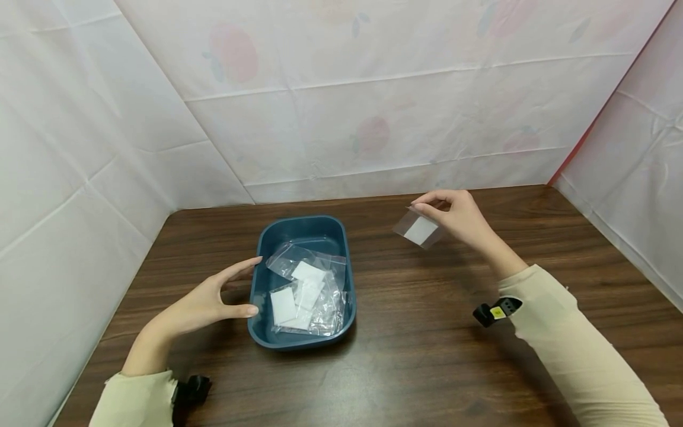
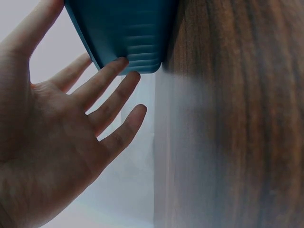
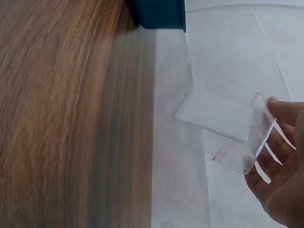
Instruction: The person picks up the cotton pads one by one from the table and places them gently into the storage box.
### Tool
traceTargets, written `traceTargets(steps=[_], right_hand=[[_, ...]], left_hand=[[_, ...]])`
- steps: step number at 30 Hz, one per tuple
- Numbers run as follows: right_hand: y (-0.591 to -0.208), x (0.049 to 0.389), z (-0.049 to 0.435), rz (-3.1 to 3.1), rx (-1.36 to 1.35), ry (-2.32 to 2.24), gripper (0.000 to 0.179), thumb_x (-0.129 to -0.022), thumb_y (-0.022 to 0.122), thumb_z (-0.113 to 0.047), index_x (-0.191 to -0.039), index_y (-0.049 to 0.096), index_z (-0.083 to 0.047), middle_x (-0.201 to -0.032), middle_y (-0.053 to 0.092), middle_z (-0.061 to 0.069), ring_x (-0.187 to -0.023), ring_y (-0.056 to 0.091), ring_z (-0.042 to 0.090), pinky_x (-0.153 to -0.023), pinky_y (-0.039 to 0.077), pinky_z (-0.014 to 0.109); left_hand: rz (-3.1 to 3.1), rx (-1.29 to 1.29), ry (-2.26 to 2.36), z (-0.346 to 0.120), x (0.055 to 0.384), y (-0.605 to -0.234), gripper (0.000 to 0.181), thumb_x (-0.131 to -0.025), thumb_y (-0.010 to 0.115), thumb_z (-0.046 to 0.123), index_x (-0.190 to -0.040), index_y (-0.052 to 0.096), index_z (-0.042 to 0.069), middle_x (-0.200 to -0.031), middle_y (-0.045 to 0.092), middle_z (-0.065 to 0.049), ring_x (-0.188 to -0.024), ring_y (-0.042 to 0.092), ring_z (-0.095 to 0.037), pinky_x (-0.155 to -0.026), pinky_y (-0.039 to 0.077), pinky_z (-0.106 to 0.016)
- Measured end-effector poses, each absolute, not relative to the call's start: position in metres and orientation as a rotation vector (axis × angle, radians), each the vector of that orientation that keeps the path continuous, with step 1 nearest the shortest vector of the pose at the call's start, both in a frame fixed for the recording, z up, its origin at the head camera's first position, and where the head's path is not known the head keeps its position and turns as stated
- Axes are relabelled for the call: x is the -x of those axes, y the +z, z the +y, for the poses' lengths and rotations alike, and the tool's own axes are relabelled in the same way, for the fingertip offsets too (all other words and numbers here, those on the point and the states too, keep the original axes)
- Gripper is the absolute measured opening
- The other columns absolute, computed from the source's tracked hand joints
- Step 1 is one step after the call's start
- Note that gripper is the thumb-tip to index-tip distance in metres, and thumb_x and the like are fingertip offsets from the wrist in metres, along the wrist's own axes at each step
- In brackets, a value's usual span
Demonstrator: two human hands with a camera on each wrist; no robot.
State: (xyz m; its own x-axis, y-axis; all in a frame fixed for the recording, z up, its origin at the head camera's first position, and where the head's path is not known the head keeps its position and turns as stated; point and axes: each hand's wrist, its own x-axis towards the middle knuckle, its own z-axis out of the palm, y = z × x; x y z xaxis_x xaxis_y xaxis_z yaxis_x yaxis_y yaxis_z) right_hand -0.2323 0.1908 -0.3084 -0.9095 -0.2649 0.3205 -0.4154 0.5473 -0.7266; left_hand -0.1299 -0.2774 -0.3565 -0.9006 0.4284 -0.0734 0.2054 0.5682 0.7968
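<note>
My right hand point(image 1: 453, 216) pinches a small clear zip bag point(image 1: 420, 229) by its top edge, above the table to the right of the bin. A white rectangular piece shows inside the bag, which hangs tilted in the right wrist view. My left hand point(image 1: 205, 302) is at the left wall of the blue plastic bin point(image 1: 349, 279), thumb and fingers spread, fingertips right at the rim. In the left wrist view, straight fingers point(image 2: 116, 104) lie along the bin's side point(image 2: 118, 28). Several clear bags with white pieces point(image 1: 306, 296) lie overlapping in the bin.
The bin stands on a dark wood-grain table point(image 1: 405, 344). A pale fruit-print sheet point(image 1: 341, 118) hangs behind the table's far edge, with white sheets point(image 1: 69, 178) at both sides. Each forearm wears a black strap with a camera point(image 1: 496, 311).
</note>
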Motion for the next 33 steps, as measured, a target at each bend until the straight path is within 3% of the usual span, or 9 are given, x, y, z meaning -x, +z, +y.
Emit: traceTargets(steps=[7, 14, 33], right_hand=[[-0.288, 0.216, 0.165, -2.586, -0.637, 1.352, 0.020, -0.096, 0.068, -0.014, -0.107, 0.074, 0.000, -0.102, 0.072, 0.017, -0.080, 0.063, 0.032, -0.061, 0.050, 0.027], [-0.300, 0.229, 0.154, -2.523, -0.727, 1.425, 0.020, -0.095, 0.069, -0.026, -0.107, 0.076, -0.012, -0.102, 0.072, 0.005, -0.079, 0.063, 0.024, -0.061, 0.051, 0.030], [-0.288, 0.225, 0.108, -2.405, -0.933, 1.489, 0.015, -0.094, 0.071, -0.022, -0.103, 0.077, -0.012, -0.101, 0.072, -0.002, -0.080, 0.062, 0.017, -0.070, 0.051, 0.034]], left_hand=[[2.537, -0.525, 1.252, -0.277, 0.130, -0.356, 0.085, -0.087, 0.078, 0.026, -0.156, 0.030, 0.021, -0.155, 0.036, -0.012, -0.138, 0.033, -0.043, -0.099, 0.036, -0.068], [2.533, -0.536, 1.256, -0.277, 0.130, -0.356, 0.084, -0.087, 0.078, 0.027, -0.156, 0.030, 0.021, -0.154, 0.037, -0.013, -0.137, 0.035, -0.044, -0.099, 0.037, -0.067], [2.531, -0.534, 1.254, -0.277, 0.131, -0.357, 0.085, -0.087, 0.078, 0.028, -0.156, 0.029, 0.022, -0.156, 0.034, -0.013, -0.138, 0.033, -0.045, -0.099, 0.036, -0.069]])
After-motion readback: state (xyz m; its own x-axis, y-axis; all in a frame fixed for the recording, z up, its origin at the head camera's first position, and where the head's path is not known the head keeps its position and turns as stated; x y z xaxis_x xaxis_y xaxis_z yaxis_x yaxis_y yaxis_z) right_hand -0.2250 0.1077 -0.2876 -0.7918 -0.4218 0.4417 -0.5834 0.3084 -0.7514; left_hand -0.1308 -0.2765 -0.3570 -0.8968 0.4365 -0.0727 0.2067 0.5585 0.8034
